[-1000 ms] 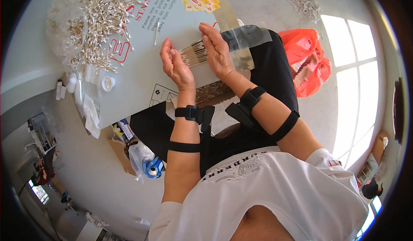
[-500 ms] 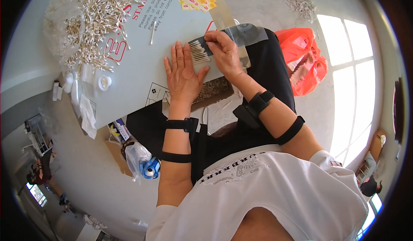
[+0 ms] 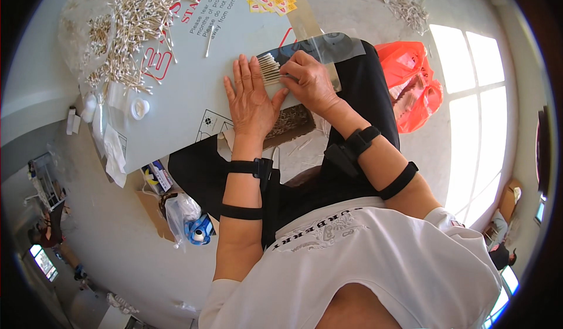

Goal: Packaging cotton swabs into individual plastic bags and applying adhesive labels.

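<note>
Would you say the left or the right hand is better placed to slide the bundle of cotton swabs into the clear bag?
Probably the right hand: it already rests on the clear bag at the bundle of cotton swabs. The left hand lies flat on the grey board, steadying it.

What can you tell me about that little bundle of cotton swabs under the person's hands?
The bundle of cotton swabs is a neat row of thin pale sticks with white tips, lying flat and side by side on the grey board. It seems to sit partly inside a clear plastic bag. The left hand lies flat beside it, fingers at its edge; the right hand presses on its other end, hiding that part. A big loose heap of similar swabs lies farther off.
</note>
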The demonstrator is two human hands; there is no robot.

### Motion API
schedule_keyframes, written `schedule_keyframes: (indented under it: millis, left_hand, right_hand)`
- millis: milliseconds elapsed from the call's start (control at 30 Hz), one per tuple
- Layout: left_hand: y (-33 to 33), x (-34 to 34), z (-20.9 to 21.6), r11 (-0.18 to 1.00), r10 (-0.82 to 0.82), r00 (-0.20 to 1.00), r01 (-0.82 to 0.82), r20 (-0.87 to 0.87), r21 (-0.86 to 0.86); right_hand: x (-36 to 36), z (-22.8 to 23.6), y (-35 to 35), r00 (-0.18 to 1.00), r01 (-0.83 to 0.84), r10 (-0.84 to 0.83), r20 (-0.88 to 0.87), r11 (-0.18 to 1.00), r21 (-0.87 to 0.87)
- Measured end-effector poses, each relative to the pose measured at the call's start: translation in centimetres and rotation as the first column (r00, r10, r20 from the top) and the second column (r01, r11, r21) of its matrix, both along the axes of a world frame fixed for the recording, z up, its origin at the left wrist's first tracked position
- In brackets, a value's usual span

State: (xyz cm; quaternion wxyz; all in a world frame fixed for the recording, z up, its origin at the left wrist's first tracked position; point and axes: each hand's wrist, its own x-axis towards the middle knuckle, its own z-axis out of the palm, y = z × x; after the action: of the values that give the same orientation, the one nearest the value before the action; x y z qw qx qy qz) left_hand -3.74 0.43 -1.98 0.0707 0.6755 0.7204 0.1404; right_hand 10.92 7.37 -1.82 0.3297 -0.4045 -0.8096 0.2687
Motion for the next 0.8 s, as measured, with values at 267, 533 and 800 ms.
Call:
schedule_keyframes:
  millis: [267, 533, 800]
  left_hand:
    - [0.0, 0.08, 0.09, 1.0, 0.004, 1.0, -0.004, 0.004, 0.005]
    - [0.02, 0.11, 0.08, 1.0, 0.025, 0.999, -0.025, -0.025, -0.001]
    - [0.08, 0.11, -0.03, 1.0, 0.016, 1.0, -0.016, -0.01, 0.023]
  right_hand:
    - [0.07, -0.37, -0.07, 1.0, -0.008, 0.008, -0.002, 0.999, 0.047]
    - [-0.06, -0.16, -0.37, 0.997, 0.025, -0.029, -0.065, 0.998, -0.061]
    - [-0.05, -0.87, -0.06, 1.0, 0.017, -0.017, -0.025, 1.0, 0.012]
